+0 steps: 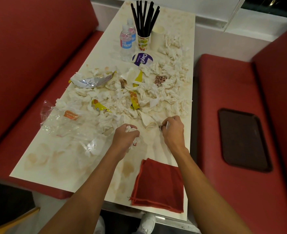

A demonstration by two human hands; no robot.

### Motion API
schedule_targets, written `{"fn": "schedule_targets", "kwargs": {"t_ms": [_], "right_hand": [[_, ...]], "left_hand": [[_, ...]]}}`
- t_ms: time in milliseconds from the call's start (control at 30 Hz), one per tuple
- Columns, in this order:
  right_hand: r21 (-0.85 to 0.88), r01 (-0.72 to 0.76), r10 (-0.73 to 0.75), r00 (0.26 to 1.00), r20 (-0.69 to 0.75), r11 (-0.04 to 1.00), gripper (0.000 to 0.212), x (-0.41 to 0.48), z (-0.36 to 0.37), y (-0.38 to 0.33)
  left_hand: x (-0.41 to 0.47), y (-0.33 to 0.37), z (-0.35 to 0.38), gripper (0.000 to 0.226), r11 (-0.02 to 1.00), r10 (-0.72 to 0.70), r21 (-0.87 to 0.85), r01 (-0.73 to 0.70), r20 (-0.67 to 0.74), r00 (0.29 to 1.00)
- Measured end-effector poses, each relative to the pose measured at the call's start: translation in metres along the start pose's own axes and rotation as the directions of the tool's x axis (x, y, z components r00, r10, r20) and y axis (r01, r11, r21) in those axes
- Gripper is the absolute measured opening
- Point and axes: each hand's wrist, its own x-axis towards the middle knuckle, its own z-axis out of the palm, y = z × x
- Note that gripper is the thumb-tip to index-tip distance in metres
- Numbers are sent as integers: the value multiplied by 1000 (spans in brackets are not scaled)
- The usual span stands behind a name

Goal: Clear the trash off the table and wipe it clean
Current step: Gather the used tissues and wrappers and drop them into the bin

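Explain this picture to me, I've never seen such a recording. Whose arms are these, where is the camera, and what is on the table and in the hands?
There is no machine here. A person works bare-handed, and the single picture comes from a camera worn on the head, looking down along both arms. The left hand grips a tissue wad. The right hand pinches a small white scrap. The stained table is strewn with crumpled tissues, yellow wrappers, a foil bag and clear plastic. At the far end stand two bottles and a cup of black straws. A folded red cloth lies near the person, and a dark tray sits on the right bench.
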Motion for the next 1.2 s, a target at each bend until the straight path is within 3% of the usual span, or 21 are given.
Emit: {"fn": "schedule_targets", "kwargs": {"t_ms": [367,467,600,733,900,1033,1200], "right_hand": [[237,-58,82,992,-91,970,20,-30,-13,-1],[138,-38,49,996,-78,990,31,-37,-19,-6],[9,-35,36,998,-45,999,21,-48,-22,-3],[-178,-107,119,991,57,978,26,-54,-18,2],[-132,-149,150,989,-6,980,29,-58,-21,-1],[-117,-88,86,996,-20,989,49,-54,-22,-6],[-304,44,4,988,153,952,76,-36,-12,-16]], "left_hand": [[-11,-7,-5,14,1000,13,-10,-13,21,1000],[-16,-8,-7,14,1000,15,-21,-14,17,1000],[-22,-9,-13,15,999,24,-35,-22,40,999],[-24,-13,-19,16,999,39,-27,-38,65,997],[-24,-18,-33,13,999,52,-3,-52,63,997],[-22,-18,-44,12,999,50,-13,-49,50,997],[-20,-14,-49,15,998,49,-27,-48,28,998]]}}
